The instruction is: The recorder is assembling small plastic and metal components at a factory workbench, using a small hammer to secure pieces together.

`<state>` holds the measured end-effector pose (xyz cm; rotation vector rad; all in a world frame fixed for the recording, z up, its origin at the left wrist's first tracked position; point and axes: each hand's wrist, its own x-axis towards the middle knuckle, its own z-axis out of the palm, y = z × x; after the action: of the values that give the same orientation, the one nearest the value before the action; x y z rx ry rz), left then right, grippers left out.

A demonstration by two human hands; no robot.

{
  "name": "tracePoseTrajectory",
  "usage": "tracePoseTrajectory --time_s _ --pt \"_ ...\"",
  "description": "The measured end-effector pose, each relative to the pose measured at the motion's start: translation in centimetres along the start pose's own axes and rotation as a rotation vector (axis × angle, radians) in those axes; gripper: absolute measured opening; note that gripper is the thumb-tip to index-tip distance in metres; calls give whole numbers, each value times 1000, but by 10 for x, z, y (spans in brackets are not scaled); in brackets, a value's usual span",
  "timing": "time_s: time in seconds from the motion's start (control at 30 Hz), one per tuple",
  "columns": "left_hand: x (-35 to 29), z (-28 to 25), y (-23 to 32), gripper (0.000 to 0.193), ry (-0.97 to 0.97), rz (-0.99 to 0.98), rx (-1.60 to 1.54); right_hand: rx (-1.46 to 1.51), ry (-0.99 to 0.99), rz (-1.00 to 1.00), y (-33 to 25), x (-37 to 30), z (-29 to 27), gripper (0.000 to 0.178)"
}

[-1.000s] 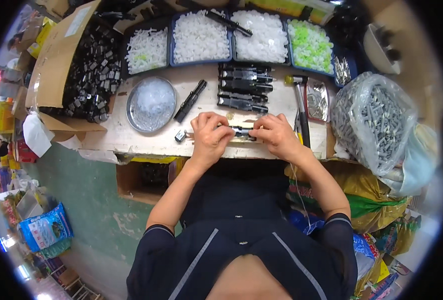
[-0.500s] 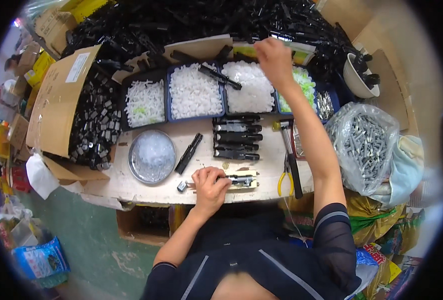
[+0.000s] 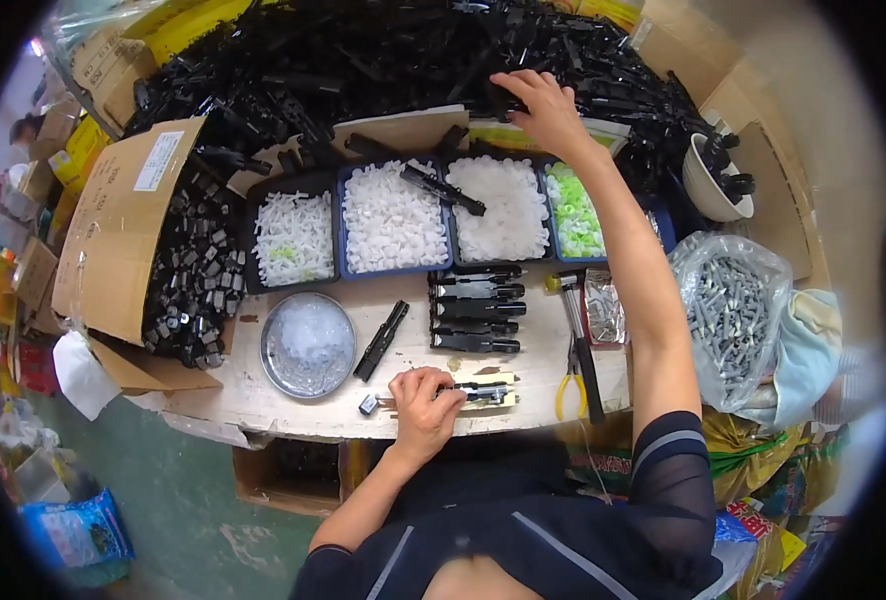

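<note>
Left hand (image 3: 425, 412): narrow, pinching a slender black-and-silver part (image 3: 483, 394)
Part: on a pale-yellow rectangular block (image 3: 508, 378) atop the scuffed white tabletop (image 3: 415, 350)
Right hand (image 3: 545, 108): fingers curved over heaped glossy black parts (image 3: 383, 70); cannot tell its grip

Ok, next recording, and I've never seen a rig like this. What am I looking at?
There's no machine: these are a person's bare hands, filmed by a downward-looking fisheye camera on the head, so straight edges bend. The left hand holds a dark part on a pale block. The right hand is at a heap of black parts; whether it grips one is unclear. Among the things on the table are a round metal dish, hammer and yellow-handled pliers.
</note>
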<state>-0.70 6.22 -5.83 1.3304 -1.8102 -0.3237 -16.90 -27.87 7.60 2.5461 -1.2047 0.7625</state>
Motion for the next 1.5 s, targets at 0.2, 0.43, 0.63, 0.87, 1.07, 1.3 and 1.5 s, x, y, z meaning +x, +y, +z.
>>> tracePoseTrajectory --time_s 0.2,0.43,0.63,0.87,1.07,1.3,1.5 --pt "2 0 -3 10 -6 8 -19 -19 84 7 -2 17 7 26" --pt "-3 -1 2 10 -19 -11 -19 -370 240 132 48 43 -23 34" --pt "-11 0 1 11 -16 -26 -26 -534 -55 61 89 38 -23 46" --pt "-2 3 -6 11 -2 -11 -36 -255 502 -21 135 41 -42 32" --pt "1 5 -10 15 18 11 -12 364 431 197 -1 -36 -63 34" --pt "-14 -22 -7 36 112 -89 -51 543 -328 -128 -158 -203 -40 45" --pt "-27 -36 -19 48 106 -166 23 464 -409 -145 -194 -232 -36 41"
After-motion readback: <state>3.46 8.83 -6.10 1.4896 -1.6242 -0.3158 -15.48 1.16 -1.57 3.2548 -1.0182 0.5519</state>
